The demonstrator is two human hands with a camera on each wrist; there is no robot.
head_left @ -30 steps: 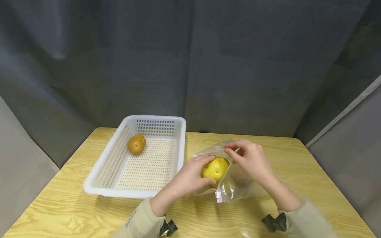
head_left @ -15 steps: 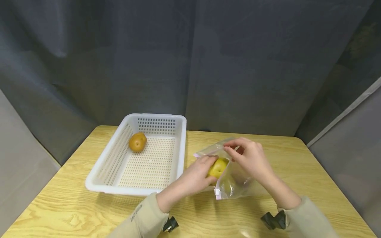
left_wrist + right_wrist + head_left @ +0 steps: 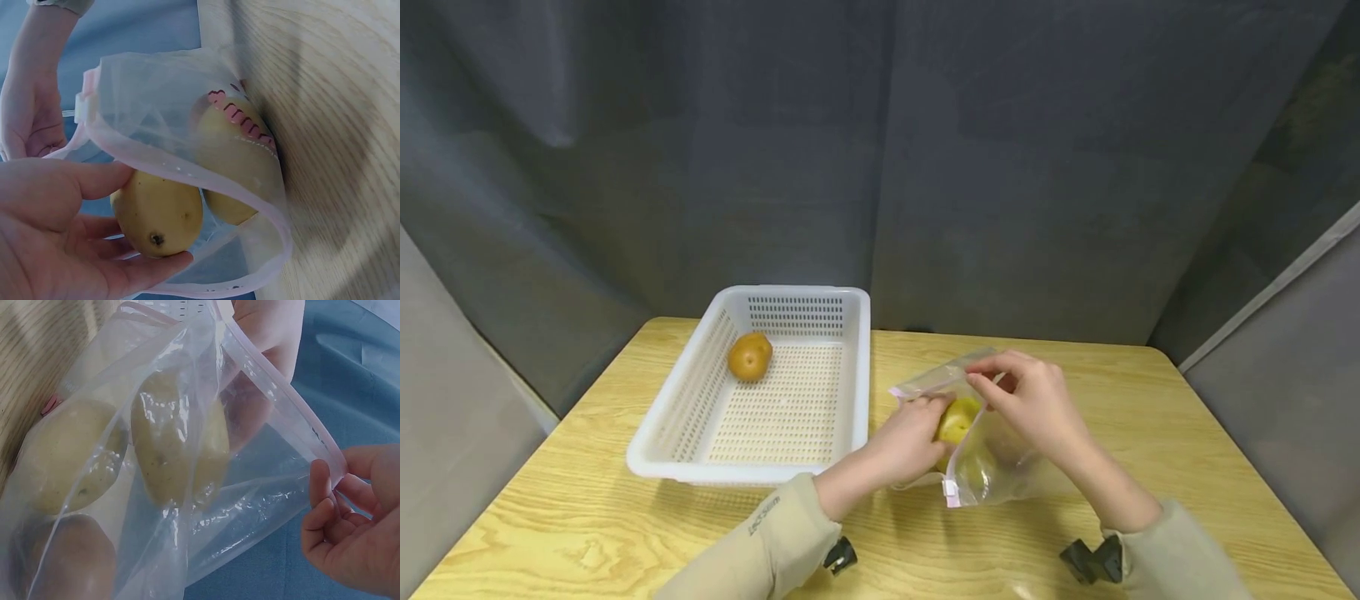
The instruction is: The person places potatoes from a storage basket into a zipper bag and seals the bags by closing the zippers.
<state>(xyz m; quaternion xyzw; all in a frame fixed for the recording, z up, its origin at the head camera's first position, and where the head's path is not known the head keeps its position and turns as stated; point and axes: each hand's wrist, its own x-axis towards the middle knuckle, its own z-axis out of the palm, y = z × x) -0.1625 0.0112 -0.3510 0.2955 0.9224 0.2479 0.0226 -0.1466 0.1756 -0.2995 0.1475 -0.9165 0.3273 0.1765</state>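
My left hand [image 3: 908, 442] grips a yellow potato [image 3: 159, 212], thumb on one side and fingers on the other, inside the mouth of a clear zip bag [image 3: 150, 94]. My right hand [image 3: 1030, 400] pinches the bag's pink-edged rim between thumb and fingertips, drawing the mouth wide. Through the plastic in the right wrist view, a second yellow potato [image 3: 75, 456] and a browner round one [image 3: 69, 562] lie deeper in the bag. A white slider [image 3: 951, 490] sits at the near end of the zip.
Left of the bag stands a white slotted plastic basket [image 3: 737, 473]. One brownish potato [image 3: 750, 357] lies in it, by its left wall. The wooden table [image 3: 587, 542] is backed by a dark curtain [image 3: 1000, 167].
My left hand has moved right and further into the bag with the potato, which is now more covered by the plastic. The right hand keeps its pinch on the rim, almost still.
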